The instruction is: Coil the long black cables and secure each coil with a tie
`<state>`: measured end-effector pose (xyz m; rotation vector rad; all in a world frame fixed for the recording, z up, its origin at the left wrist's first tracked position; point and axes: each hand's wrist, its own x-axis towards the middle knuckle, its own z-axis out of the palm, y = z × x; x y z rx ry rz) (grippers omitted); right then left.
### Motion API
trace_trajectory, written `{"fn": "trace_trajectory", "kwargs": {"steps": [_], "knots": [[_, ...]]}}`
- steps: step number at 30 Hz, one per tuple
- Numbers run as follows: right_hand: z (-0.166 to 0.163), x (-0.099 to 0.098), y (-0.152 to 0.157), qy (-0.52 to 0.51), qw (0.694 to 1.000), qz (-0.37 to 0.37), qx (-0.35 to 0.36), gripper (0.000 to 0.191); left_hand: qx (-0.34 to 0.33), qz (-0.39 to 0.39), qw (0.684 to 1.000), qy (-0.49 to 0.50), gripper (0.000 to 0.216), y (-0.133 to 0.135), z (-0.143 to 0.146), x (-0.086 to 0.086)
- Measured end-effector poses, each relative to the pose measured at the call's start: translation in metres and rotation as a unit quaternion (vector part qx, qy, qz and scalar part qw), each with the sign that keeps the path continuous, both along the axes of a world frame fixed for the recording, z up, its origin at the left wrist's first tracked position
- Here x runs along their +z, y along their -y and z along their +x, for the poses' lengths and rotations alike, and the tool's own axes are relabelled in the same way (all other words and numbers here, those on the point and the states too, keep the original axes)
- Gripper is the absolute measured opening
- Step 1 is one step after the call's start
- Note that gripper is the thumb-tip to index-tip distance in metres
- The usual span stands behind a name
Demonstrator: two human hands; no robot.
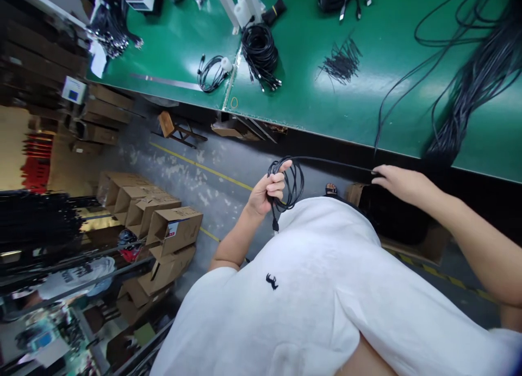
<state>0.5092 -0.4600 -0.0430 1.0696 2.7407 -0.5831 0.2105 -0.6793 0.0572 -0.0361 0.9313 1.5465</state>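
Note:
A coil of black cable point(299, 186) hangs in my left hand point(267, 193), whose fingers are wrapped round its loops. The cable's plug point(275, 223) dangles below that hand, in front of the white shirt. From the coil, a stretch of the same cable runs taut to my right hand point(402, 184), which pinches it between thumb and fingers. Both hands are held in the air in front of the green table's edge. To the right, a thick bundle of loose black cables point(465, 104) lies on the table and hangs at its edge.
On the green table point(310, 106) lie a pile of short black ties point(341, 61), coiled cables point(260, 49) and a smaller coil point(212, 74). A metal post point(226, 6) rises from it. Cardboard boxes point(173, 226) and a wooden stool point(166, 124) stand on the floor.

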Motion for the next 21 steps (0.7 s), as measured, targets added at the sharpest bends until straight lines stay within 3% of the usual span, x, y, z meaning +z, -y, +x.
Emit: {"fn": "trace_trajectory", "kwargs": {"steps": [2, 4, 7, 9, 14, 18, 21], "knots": [[-0.004, 0.005, 0.028, 0.048, 0.987, 0.122, 0.093, 0.036, -0.038, 0.009, 0.999, -0.019, 0.027, -0.003, 0.001, -0.003], [-0.010, 0.013, 0.052, 0.038, 0.963, 0.191, 0.189, 0.040, -0.074, 0.009, 0.996, -0.053, 0.020, -0.008, 0.004, -0.010], [-0.025, 0.024, 0.074, -0.047, 0.922, 0.178, 0.340, 0.028, -0.130, -0.012, 0.985, -0.114, 0.013, -0.017, 0.011, -0.029], [-0.036, 0.029, 0.079, -0.104, 0.897, 0.166, 0.397, 0.027, -0.185, -0.010, 0.972, -0.146, 0.019, -0.021, 0.019, -0.044], [-0.062, 0.035, 0.074, -0.182, 0.892, 0.180, 0.373, 0.029, -0.312, 0.021, 0.927, -0.206, 0.031, -0.023, 0.039, -0.069], [-0.064, 0.040, 0.072, -0.252, 0.899, 0.172, 0.312, 0.024, -0.418, 0.048, 0.857, -0.298, 0.031, -0.020, 0.040, -0.068], [-0.046, 0.032, 0.084, -0.315, 0.897, 0.178, 0.253, 0.025, -0.436, 0.055, 0.841, -0.316, 0.036, -0.018, 0.035, -0.063]]}}
